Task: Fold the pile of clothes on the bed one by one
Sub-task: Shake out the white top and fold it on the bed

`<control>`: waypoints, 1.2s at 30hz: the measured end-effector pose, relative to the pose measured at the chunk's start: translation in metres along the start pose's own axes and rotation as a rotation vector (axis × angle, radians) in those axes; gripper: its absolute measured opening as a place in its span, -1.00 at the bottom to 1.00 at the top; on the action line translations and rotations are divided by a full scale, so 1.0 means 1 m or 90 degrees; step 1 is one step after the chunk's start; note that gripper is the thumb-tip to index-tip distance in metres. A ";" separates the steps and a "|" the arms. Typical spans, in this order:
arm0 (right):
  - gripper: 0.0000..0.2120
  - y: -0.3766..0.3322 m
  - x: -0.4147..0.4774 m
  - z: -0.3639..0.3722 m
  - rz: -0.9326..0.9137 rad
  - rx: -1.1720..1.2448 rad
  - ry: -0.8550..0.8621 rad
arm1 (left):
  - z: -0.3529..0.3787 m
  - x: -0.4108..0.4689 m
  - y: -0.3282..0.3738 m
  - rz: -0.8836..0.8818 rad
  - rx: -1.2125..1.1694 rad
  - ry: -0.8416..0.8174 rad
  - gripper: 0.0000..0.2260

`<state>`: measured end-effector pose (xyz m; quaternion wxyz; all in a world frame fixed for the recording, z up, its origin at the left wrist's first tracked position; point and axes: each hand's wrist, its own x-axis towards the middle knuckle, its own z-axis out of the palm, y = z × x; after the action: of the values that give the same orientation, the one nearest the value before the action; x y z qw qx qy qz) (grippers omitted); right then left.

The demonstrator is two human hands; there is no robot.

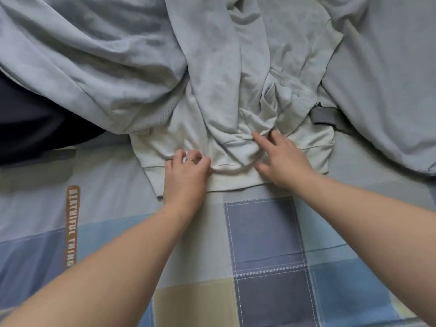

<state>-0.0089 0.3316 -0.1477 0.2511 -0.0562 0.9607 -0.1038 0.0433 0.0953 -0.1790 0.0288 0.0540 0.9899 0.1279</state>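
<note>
A pale grey-white sweatshirt [236,95] lies crumpled on the bed, its ribbed hem [236,180] nearest me. My left hand [186,173], with a ring on one finger, has curled fingers bunching the fabric just above the hem at its left-middle. My right hand [280,159] lies on the hem's right-middle with fingers spread and straight, the index finger pointing into a fold. More pale blue-grey clothes [82,55] are heaped behind and to the left, and another pale garment [382,79] spreads at the right.
The bed sheet [266,244] has blue, grey and beige checks with a brown lettered strip [72,225] at the left. A dark navy garment [30,123] lies at the far left. A grey strap or tab [324,115] shows right of the sweatshirt.
</note>
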 end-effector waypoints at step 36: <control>-0.24 -0.101 -0.429 -0.345 -0.084 0.388 0.009 | -0.564 -0.163 0.280 -0.297 -1.048 -0.050 -0.81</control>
<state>0.1988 0.3608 0.3714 0.2424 -0.0396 0.8814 -0.4035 0.1935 0.2053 0.4443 0.1190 -0.1850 0.5654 0.7949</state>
